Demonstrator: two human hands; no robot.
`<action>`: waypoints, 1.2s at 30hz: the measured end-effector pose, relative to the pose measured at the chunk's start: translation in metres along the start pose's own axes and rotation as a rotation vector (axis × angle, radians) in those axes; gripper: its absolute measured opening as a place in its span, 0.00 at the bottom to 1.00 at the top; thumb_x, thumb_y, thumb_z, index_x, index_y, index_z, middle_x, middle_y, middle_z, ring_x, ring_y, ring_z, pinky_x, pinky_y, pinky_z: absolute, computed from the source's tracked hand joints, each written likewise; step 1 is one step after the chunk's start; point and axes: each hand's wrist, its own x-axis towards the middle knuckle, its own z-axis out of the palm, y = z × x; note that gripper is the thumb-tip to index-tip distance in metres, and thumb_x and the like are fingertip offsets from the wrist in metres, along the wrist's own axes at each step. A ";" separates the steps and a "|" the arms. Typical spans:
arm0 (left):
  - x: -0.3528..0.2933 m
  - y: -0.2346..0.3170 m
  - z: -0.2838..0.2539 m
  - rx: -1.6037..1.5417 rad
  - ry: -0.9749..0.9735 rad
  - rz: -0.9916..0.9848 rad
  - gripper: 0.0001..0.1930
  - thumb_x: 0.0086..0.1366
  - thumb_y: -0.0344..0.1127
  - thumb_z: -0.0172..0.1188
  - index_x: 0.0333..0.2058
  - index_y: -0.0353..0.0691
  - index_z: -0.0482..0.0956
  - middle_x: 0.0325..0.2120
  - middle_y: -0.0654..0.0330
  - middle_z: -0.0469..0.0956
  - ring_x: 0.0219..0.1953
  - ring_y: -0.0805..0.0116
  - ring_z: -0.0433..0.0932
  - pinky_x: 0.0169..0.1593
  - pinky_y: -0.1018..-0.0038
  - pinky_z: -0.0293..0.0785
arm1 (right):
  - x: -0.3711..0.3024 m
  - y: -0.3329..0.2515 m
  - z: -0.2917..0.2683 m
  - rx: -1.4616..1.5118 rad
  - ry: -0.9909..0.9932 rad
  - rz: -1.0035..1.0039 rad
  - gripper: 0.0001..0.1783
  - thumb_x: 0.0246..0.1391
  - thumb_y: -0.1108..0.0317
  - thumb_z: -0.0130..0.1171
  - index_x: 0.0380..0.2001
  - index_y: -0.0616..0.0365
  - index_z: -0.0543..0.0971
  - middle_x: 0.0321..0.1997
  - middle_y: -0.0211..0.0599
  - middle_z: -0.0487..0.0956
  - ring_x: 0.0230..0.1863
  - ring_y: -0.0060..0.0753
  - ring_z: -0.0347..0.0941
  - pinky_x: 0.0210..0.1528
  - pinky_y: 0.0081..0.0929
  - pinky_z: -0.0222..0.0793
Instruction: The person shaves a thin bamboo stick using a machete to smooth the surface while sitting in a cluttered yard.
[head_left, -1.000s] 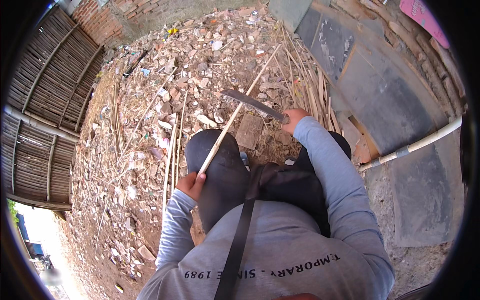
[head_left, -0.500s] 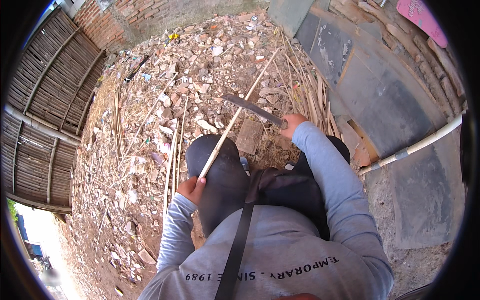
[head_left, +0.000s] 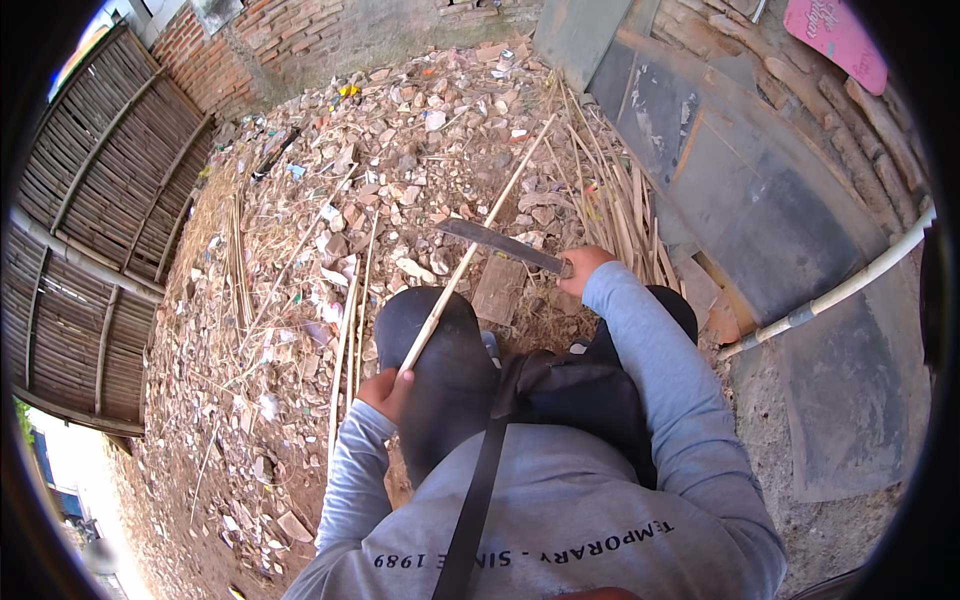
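My left hand point(head_left: 386, 394), by my left knee, is closed around the near end of a long pale bamboo strip point(head_left: 434, 318). The strip slants up and away to the right, past my knee and over the rubble. In front of my right knee, my right hand point(head_left: 586, 270) grips the handle of a machete point(head_left: 505, 245). Its dark blade points left and crosses the strip around the middle; it looks to lie against or just over it.
Bamboo sticks point(head_left: 346, 345) lie left of my left knee, and a pile of split strips point(head_left: 635, 215) lies to the right. Broken brick and stones point(head_left: 300, 250) cover the ground. A woven bamboo panel point(head_left: 95, 220) stands left; dark boards point(head_left: 770, 200) and a white pole point(head_left: 830, 295) are right.
The machete blade has turned a little and sits slightly lower on the strip, nearer my left hand. Both hands keep their grip and appear a little lower in the picture.
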 end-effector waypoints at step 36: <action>-0.001 0.005 -0.004 -0.222 -0.090 -0.107 0.20 0.65 0.47 0.54 0.21 0.37 0.71 0.13 0.70 0.64 0.19 0.81 0.59 0.23 0.78 0.59 | -0.003 -0.006 0.003 0.021 0.071 -0.057 0.23 0.39 0.52 0.65 0.36 0.55 0.78 0.31 0.50 0.78 0.37 0.52 0.75 0.42 0.41 0.70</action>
